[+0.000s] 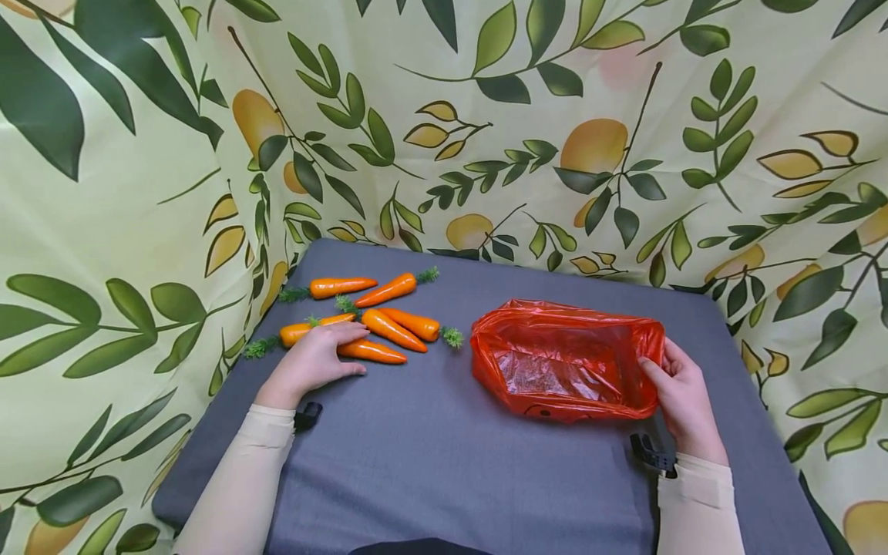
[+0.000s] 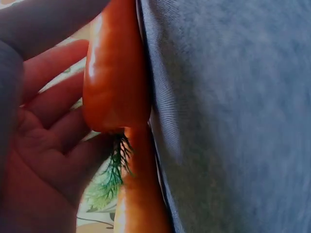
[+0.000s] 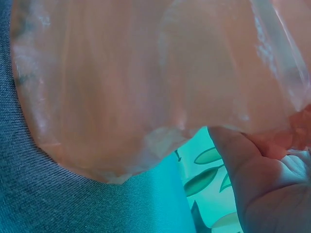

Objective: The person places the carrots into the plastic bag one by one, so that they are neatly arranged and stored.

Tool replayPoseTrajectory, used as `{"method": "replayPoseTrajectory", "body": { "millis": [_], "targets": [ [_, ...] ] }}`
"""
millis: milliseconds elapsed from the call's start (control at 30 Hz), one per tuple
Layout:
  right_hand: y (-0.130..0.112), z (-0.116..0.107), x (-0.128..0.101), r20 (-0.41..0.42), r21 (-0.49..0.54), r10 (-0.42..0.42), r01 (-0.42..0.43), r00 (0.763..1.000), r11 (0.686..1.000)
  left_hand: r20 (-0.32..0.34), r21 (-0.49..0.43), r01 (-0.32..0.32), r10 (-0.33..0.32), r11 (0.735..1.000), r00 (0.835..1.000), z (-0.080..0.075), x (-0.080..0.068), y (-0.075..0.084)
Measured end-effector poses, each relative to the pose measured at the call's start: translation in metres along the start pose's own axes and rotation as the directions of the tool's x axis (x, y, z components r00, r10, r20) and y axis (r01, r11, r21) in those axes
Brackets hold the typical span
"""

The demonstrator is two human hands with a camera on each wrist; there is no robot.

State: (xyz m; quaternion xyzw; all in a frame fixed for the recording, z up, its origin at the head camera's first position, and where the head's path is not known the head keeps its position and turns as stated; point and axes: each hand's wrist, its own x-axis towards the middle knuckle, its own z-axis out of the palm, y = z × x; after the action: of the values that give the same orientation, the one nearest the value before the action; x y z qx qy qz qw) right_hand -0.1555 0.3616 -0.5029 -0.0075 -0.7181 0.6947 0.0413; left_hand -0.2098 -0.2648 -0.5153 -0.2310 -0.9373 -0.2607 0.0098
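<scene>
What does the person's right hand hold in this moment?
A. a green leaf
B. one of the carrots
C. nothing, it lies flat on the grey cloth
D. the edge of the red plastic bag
D: the right hand grips the right edge of the red plastic bag, while the left hand rests on the carrots.

No readable text or labels anywhere

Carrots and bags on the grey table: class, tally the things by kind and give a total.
Carrots: 6
Red plastic bag: 1
Total: 7
The left hand rests on the carrots; the right hand holds the bag's edge.
</scene>
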Motion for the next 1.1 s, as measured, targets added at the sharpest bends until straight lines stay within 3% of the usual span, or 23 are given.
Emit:
{"method": "replayPoseTrajectory", "body": {
  "millis": [400, 600, 867, 967, 1100],
  "targets": [
    [0.001, -0.003, -0.001, -0.022, -0.005, 0.027, -0.027, 0.999, 1.000, 0.030, -0.020, -0.040, 0.041, 0.999, 0.999, 0.004, 0.003, -0.003],
    [-0.001, 0.001, 0.000, -0.012, 0.000, 0.017, -0.017, 1.000, 1.000, 0.023, -0.021, -0.043, 0.043, 0.999, 0.999, 0.000, 0.001, 0.004],
    [0.003, 0.002, 0.002, -0.017, 0.017, 0.001, -0.001, 1.000, 1.000, -0.047, -0.019, -0.094, 0.093, 0.995, 0.995, -0.016, 0.001, 0.027],
    [0.002, 0.004, 0.004, -0.017, 0.019, -0.004, 0.005, 1.000, 1.000, -0.081, 0.004, -0.131, 0.131, 0.991, 0.988, -0.025, 0.004, 0.042],
    [0.001, 0.005, 0.004, -0.020, 0.025, -0.012, 0.013, 1.000, 1.000, -0.067, 0.007, -0.186, 0.186, 0.983, 0.980, -0.037, 0.017, 0.066]
  ]
}}
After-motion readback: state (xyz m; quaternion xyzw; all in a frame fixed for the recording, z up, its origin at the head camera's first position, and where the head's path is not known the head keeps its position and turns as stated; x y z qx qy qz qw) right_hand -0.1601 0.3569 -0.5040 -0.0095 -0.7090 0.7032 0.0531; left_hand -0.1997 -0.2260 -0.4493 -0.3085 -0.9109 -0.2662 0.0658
